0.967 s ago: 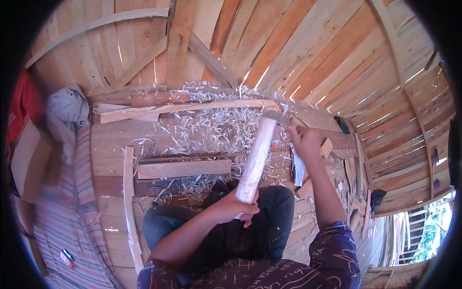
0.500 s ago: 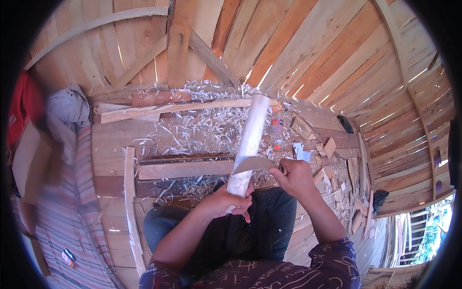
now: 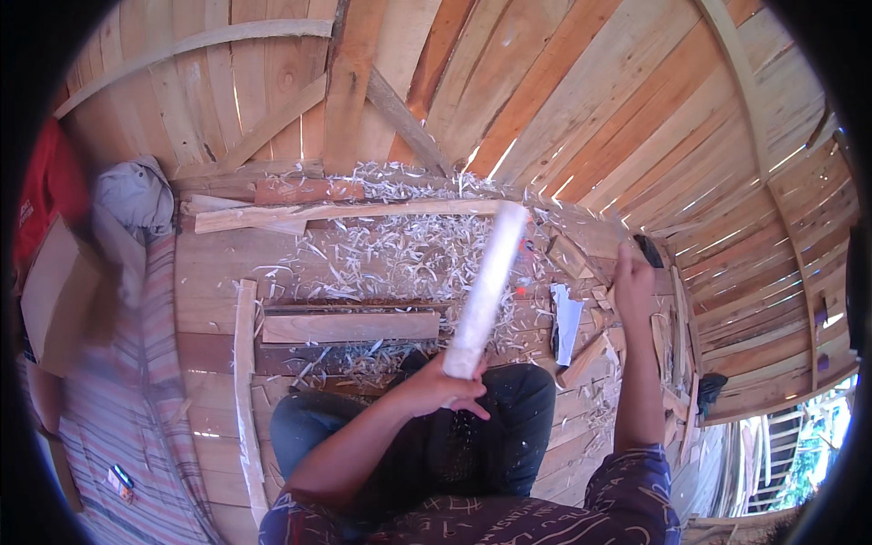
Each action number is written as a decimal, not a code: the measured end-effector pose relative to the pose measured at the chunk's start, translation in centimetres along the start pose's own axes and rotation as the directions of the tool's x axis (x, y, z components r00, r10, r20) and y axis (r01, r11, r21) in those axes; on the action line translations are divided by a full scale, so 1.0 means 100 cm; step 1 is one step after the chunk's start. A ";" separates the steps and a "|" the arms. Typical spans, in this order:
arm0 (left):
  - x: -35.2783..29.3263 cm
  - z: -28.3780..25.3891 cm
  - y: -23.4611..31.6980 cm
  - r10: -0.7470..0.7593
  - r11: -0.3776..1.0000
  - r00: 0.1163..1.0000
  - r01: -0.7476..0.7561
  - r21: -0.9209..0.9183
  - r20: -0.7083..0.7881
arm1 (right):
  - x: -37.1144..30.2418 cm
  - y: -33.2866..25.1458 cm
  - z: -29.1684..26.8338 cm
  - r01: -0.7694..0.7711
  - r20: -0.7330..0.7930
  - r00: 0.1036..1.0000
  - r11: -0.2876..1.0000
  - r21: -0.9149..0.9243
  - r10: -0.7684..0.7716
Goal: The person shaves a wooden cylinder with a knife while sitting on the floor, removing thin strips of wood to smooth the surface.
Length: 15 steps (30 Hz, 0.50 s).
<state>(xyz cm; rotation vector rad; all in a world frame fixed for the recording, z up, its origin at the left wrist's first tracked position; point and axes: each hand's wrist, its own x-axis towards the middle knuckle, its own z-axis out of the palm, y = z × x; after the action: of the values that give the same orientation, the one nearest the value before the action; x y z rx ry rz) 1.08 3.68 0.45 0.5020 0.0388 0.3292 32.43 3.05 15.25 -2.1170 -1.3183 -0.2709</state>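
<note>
My left hand [image 3: 442, 386] is closed around the lower end of a pale, peeled wooden pole [image 3: 490, 282]. The pole tilts up and slightly right, away from my lap. My right hand [image 3: 634, 280] is raised well to the right of the pole, its fingers curled in a fist. The machete with a curved blade in it is barely visible, only a faint blur above the thumb. My crossed legs [image 3: 318, 427] lie under the pole.
Wood shavings [image 3: 409, 250] cover the plank floor ahead. A thick board [image 3: 350, 327] lies before my legs, a long strip [image 3: 245, 391] to the left. Wood offcuts [image 3: 586, 359] and a pale blue scrap [image 3: 565, 322] lie right. A striped cloth [image 3: 145, 400] and cardboard box [image 3: 59, 291] are left.
My right hand has swung up and right, taking the machete off the pole. My left hand keeps its hold, and the pole has shifted slightly right and toward me.
</note>
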 end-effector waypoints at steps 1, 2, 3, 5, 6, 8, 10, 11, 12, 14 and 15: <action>-0.004 -0.006 0.012 0.028 0.995 1.000 -0.028 -0.098 -0.006 | -0.029 -0.013 0.011 0.038 0.070 0.997 0.999 0.012 -0.039; -0.009 -0.006 0.020 0.043 0.988 0.999 -0.043 -0.148 -0.003 | -0.056 -0.028 0.017 0.065 0.123 0.990 0.997 0.042 -0.070; -0.012 -0.007 0.021 0.043 0.979 0.999 -0.044 -0.200 -0.011 | -0.077 -0.034 0.024 0.136 0.273 0.950 0.988 0.077 -0.152; -0.019 -0.003 0.016 -0.002 0.994 0.999 -0.002 -0.106 -0.036 | -0.103 -0.065 0.035 0.271 0.434 0.856 0.959 0.084 -0.280; -0.021 0.002 0.012 -0.033 0.998 0.999 0.033 -0.057 0.001 | -0.103 -0.072 0.045 0.346 0.459 0.813 0.932 0.113 -0.357; -0.021 0.015 0.010 -0.082 0.995 0.988 0.089 -0.048 0.129 | -0.083 -0.070 0.050 0.470 0.424 0.783 0.879 0.076 -0.455; -0.011 0.010 0.009 -0.067 0.996 0.997 0.069 -0.062 0.030 | -0.040 -0.050 0.068 0.560 0.358 0.780 0.828 -0.035 -0.513; -0.010 0.008 0.010 -0.065 0.995 0.997 0.063 -0.071 -0.029 | -0.024 -0.044 0.080 0.595 0.355 0.769 0.799 -0.090 -0.532; -0.010 0.013 0.019 -0.033 0.997 0.996 0.027 -0.074 -0.079 | -0.012 -0.047 0.085 0.554 0.342 0.802 0.824 -0.121 -0.489; -0.010 0.005 0.026 0.038 0.999 0.990 -0.040 -0.017 -0.134 | 0.002 -0.055 0.101 0.463 0.321 0.860 0.872 -0.159 -0.398; -0.010 -0.002 0.024 0.066 0.998 0.984 -0.065 0.009 -0.164 | 0.006 -0.035 0.123 0.417 0.260 0.894 0.890 -0.184 -0.365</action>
<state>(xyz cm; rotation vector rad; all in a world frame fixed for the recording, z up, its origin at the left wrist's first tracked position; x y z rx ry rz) -0.62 5.47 1.36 0.4794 0.1827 0.4342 27.90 12.02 7.28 -2.0966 -1.9374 -0.3863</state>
